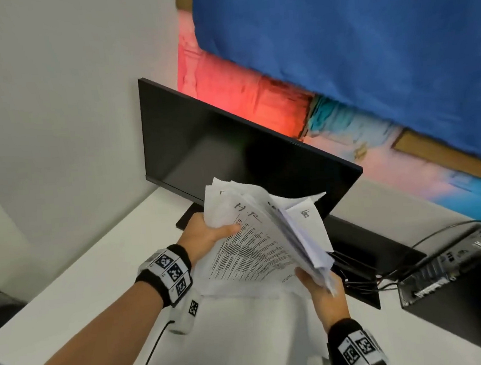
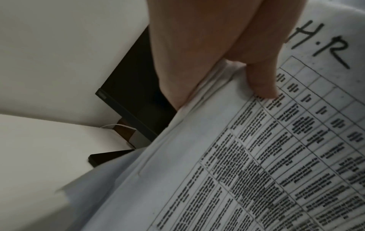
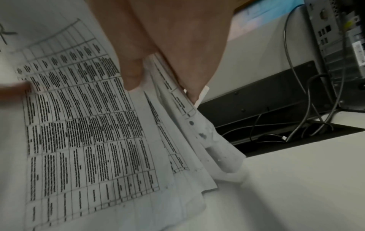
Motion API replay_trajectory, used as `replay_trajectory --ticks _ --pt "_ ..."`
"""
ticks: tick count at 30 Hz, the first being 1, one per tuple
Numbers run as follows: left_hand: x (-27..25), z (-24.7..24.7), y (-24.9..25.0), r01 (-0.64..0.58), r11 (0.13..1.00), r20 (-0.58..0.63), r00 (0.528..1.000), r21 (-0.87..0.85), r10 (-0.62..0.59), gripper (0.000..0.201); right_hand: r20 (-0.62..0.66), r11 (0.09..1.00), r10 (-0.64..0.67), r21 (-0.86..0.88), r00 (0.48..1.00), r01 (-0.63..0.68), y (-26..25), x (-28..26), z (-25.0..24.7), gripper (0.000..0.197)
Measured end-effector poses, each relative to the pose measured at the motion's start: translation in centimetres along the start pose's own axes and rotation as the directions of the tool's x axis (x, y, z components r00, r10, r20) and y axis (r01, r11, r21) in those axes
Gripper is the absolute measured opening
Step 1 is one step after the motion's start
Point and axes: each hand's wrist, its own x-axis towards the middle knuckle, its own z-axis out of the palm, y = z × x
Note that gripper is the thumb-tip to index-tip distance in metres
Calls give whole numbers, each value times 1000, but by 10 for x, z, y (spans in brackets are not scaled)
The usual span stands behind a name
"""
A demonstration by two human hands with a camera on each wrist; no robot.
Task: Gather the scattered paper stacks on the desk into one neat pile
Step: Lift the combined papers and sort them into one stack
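paper first, from the head view: the paper stack [image 1: 264, 238] is up off the tabletop [image 1: 70, 308], in front of the dark monitor [image 1: 230, 142], and i hold it with both hands. my left hand [image 1: 206, 234] has the grip closed on the edge at about 10 o'clock of the stack, thumb lying across the printed top sheet. my right hand [image 1: 321, 288] has the grip closed on the corner at about 5 o'clock. the stack's long axis runs from 11 o'clock to 5 o'clock, so my two hands sit roughly at its opposite ends. on the right side the sheets fan apart and curl upward; they are not squared. the computer case [image 1: 456, 268] and its cables [image 1: 366, 276] lie at 3 o'clock of the stack, near my right hand.

left wrist view: my thumb [image 2: 262, 81] presses down on the gridded top sheet marked "h.r", and the sheet edges below it are stepped, not flush. the monitor base [image 2: 106, 157] shows at 9 o'clock, beyond the paper's edge.

right wrist view: my fingers [image 3: 132, 73] pinch the loose edges, several sheets splaying out toward 4 o'clock. the open cable slot [image 3: 276, 129] in the tabletop sits at 3 o'clock, close beside the drooping corners.

my judgement: the next move turns on bringing one long edge down onto the tabletop at 6 o'clock, below both hands, to tap it square. the right hand, nearer the fanned side, must close that splay, keeping clear of the slot.
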Motion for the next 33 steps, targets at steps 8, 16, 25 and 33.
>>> replay_trajectory --ticks 8,16,25,33 --pt "-16 -14 16 -68 973 87 992 -219 88 63 -82 977 130 179 988 -114 11 -6 -13 83" --pt "-8 -7 -30 -3 999 84 996 32 0 42 49 972 221 74 974 -224 11 -24 -2 48" --pt "3 -32 -27 51 994 74 996 -99 -44 62 -23 881 470 66 882 -468 54 16 -47 64" --pt "13 -46 -28 134 973 70 990 -190 -122 43 137 818 561 60 816 -572 66 30 -28 79"
